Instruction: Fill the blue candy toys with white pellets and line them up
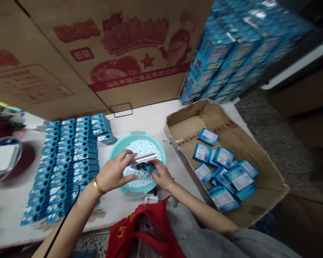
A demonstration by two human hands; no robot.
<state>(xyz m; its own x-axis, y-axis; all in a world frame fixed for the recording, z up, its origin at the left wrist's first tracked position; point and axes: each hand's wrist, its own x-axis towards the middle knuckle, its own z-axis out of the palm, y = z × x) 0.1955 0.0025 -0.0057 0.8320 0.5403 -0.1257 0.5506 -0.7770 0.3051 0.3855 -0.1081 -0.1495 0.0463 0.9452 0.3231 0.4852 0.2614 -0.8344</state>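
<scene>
Above a turquoise basin (pixel 161 152) of small pale-blue pellets (pixel 142 146), my two hands come close together. My left hand (pixel 114 172), with a gold bangle at the wrist, curls its fingers over the left end of a shiny straight-edged metal piece (pixel 148 157); its thumb stands apart below. My right hand (pixel 162 175) grips a small blue box (pixel 144 167) just under the metal piece. Fingers and metal hide most of that box, and the metal piece's full shape does not show.
Rows of blue boxes (pixel 84 156) with dark round openings stand at left. A cut-down carton (pixel 183 157) at right holds several blue packs (pixel 223 157). Behind rise large cartons (pixel 140 96) and stacked wrapped boxes (pixel 212 68). A metal bowl (pixel 21 157) sits far left.
</scene>
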